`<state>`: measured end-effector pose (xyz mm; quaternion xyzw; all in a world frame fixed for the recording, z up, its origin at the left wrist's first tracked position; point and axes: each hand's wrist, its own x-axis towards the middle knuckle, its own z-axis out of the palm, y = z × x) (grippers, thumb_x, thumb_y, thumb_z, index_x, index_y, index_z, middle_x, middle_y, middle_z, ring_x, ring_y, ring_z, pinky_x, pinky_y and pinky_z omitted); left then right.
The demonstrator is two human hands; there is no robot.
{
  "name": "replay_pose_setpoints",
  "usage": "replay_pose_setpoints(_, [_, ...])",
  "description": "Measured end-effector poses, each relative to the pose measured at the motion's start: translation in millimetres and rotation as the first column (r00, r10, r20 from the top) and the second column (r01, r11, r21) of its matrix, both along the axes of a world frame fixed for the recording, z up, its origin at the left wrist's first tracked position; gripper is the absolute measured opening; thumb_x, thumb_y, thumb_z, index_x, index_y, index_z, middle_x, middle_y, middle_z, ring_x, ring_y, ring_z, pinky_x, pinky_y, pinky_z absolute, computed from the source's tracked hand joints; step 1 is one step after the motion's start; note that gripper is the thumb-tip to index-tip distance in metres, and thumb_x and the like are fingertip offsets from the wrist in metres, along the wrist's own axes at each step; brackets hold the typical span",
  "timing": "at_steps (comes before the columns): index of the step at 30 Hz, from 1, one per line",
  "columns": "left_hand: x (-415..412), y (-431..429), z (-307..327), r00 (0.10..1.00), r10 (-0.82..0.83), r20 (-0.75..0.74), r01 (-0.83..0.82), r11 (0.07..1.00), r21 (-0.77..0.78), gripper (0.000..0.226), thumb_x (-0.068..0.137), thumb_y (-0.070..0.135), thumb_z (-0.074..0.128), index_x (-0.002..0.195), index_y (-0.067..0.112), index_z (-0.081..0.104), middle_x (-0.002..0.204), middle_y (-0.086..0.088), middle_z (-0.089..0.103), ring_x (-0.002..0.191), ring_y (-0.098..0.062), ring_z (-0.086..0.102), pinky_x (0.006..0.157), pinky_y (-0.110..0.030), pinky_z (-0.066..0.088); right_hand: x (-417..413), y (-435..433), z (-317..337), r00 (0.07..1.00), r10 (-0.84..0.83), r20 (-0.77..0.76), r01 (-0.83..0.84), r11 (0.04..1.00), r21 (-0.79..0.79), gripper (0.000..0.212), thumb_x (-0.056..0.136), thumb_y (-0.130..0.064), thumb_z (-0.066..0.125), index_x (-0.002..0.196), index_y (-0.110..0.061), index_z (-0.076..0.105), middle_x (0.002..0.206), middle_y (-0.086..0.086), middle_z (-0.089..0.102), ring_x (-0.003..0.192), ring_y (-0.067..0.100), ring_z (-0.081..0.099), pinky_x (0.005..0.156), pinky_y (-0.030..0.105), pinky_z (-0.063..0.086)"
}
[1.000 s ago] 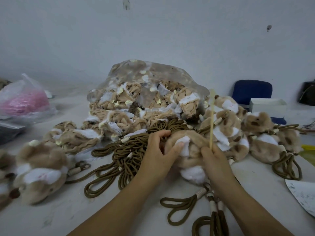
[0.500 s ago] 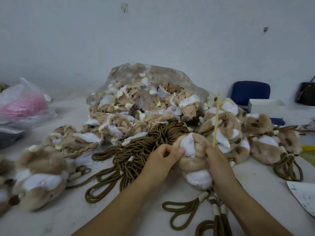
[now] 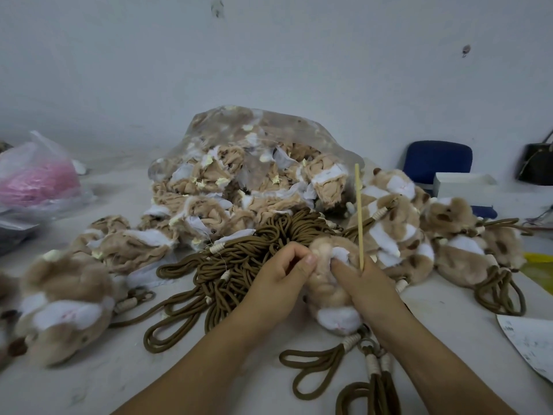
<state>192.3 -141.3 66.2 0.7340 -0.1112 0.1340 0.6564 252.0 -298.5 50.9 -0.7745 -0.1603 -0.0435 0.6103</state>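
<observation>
Plush toy (image 3: 326, 295) lies on the counter (image 3: 89, 384) front centre, between both grips, white end toward the person. Left grip (image 3: 281, 274): fingers curled, pinching the toy's tan fur at its far end. Right grip (image 3: 368, 283): holding 1 thin wooden stick (image 3: 359, 217) upright, forefinger pressed on the toy's white patch. Brown cord loops (image 3: 239, 253) just behind. 1 clear bag (image 3: 269, 127) of limp skins beyond; stuffed toys (image 3: 398, 232) heaped right.

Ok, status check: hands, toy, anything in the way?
Left hand pinches plush toy near its top. Right hand grips stick upright, forefinger against the toy. Cord pile close behind, not blocking.
</observation>
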Motion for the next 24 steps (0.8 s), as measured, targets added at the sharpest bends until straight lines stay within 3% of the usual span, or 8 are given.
replay_pose_setpoints(3, [-0.9, -0.4, 2.3, 0.999, -0.029, -0.016, 0.028, 1.0, -0.011, 0.019, 0.092, 0.038, 0.053, 0.075, 0.029, 0.059, 0.067, 0.011, 0.051, 0.065, -0.008, 0.046, 0.062, -0.023, 0.041, 4.2, 1.0, -1.8, 0.997, -0.079, 0.027, 0.081, 0.993, -0.089, 0.024, 0.086, -0.038, 0.06, 0.108, -0.032, 0.054, 0.093, -0.016, 0.063, 0.081, -0.006, 0.058, 0.061, 0.013, 0.041])
replay_pose_setpoints(6, [0.7, -3.0, 0.5, 0.997, 0.077, 0.012, -0.077, 0.995, 0.064, 0.018, 0.096, 0.03, 0.06, 0.079, 0.023, 0.061, 0.08, 0.012, 0.058, 0.074, -0.003, 0.054, 0.071, -0.021, 0.044, 2.7, -0.9, -3.1, 0.993, -0.119, 0.022, 0.121, 0.989, -0.091, 0.027, 0.085, -0.043, 0.059, 0.109, -0.032, 0.054, 0.095, -0.016, 0.062, 0.083, -0.007, 0.057, 0.063, 0.014, 0.04])
replay_pose_setpoints(9, [2.2, -1.7, 0.1, 0.886, 0.347, 0.307, -0.437, 0.846, 0.305, 0.004, 0.095, 0.025, 0.061, 0.091, 0.023, 0.059, 0.1, 0.014, 0.048, 0.089, -0.002, 0.051, 0.078, -0.017, 0.042, 0.9, -3.3, -2.3, 0.99, -0.137, 0.019, 0.138, 0.988, -0.074, 0.031, 0.085, -0.045, 0.061, 0.111, -0.031, 0.052, 0.094, -0.02, 0.059, 0.081, -0.01, 0.056, 0.06, 0.008, 0.039])
replay_pose_setpoints(12, [1.3, -4.0, 1.1, 0.791, 0.357, 0.497, -0.568, 0.731, 0.378, 0.013, 0.089, 0.033, 0.057, 0.088, 0.02, 0.059, 0.092, 0.012, 0.048, 0.084, -0.009, 0.05, 0.074, -0.033, 0.046, -4.4, -0.5, 1.1, 0.988, -0.105, 0.11, 0.117, 0.988, -0.105, 0.012, 0.087, -0.04, 0.063, 0.092, -0.037, 0.053, 0.084, -0.021, 0.056, 0.072, -0.023, 0.053, 0.054, -0.001, 0.039])
replay_pose_setpoints(15, [1.3, -8.0, -3.8, 0.848, 0.381, 0.369, -0.519, 0.743, 0.424, 0.013, 0.09, 0.037, 0.062, 0.086, 0.029, 0.052, 0.09, 0.015, 0.047, 0.082, -0.005, 0.05, 0.076, -0.035, 0.047, -10.4, 3.7, 3.2, 0.985, -0.075, 0.159, 0.098, 0.985, -0.144, 0.017, 0.087, -0.039, 0.062, 0.082, -0.033, 0.048, 0.077, -0.012, 0.055, 0.067, -0.016, 0.053, 0.053, 0.003, 0.041])
replay_pose_setpoints(19, [4.6, -7.7, -9.9, 0.916, 0.393, 0.084, -0.4, 0.867, 0.298, 0.016, 0.089, 0.045, 0.064, 0.091, 0.037, 0.05, 0.098, 0.016, 0.05, 0.087, 0.004, 0.052, 0.067, -0.012, 0.044, -12.2, 3.1, 6.8, 0.983, -0.071, 0.166, 0.099, 0.981, -0.166, 0.021, 0.085, -0.04, 0.06, 0.088, -0.022, 0.049, 0.083, 0.004, 0.06, 0.073, 0.007, 0.057, 0.059, 0.022, 0.047])
replay_pose_setpoints(21, [6.7, -7.8, -10.8, 0.923, 0.376, 0.076, -0.381, 0.872, 0.307, 0.013, 0.091, 0.042, 0.062, 0.09, 0.031, 0.055, 0.095, 0.011, 0.054, 0.084, 0.003, 0.052, 0.066, -0.008, 0.04, -12.6, 2.4, 7.4, 0.984, -0.066, 0.167, 0.096, 0.98, -0.177, 0.024, 0.086, -0.042, 0.06, 0.085, -0.021, 0.048, 0.078, 0.004, 0.058, 0.066, 0.007, 0.055, 0.056, 0.024, 0.045])
replay_pose_setpoints(24, [6.4, -7.2, -10.2, 0.908, 0.365, 0.203, -0.415, 0.849, 0.328, 0.014, 0.096, 0.03, 0.06, 0.085, 0.022, 0.056, 0.087, 0.008, 0.053, 0.078, -0.003, 0.051, 0.067, -0.012, 0.041, -14.1, 3.6, 7.8, 0.985, -0.061, 0.16, 0.093, 0.974, -0.204, 0.029, 0.086, -0.045, 0.058, 0.085, -0.018, 0.048, 0.079, 0.009, 0.058, 0.065, 0.012, 0.056, 0.059, 0.031, 0.047])
